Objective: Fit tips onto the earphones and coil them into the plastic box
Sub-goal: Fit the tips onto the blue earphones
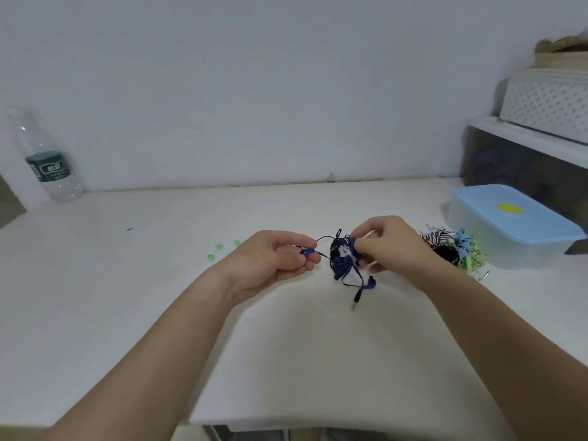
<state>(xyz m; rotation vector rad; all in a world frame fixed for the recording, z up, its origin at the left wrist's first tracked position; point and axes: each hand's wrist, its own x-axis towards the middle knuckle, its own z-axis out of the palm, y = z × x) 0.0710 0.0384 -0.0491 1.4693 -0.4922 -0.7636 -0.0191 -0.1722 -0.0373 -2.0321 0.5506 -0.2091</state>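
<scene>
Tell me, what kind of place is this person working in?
Probably a home or office desk, not a workshop: a white tabletop against a plain wall, a water bottle at the left, a perforated storage basket on a shelf at the right. The person holds blue earphones.

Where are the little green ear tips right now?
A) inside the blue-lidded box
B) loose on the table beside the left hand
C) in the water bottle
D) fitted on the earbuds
B: the green tips lie loose on the table beside the left hand.

Soft, even indoor light, faint shadows, slight overall blur, wide-angle bending at the edges.
</scene>
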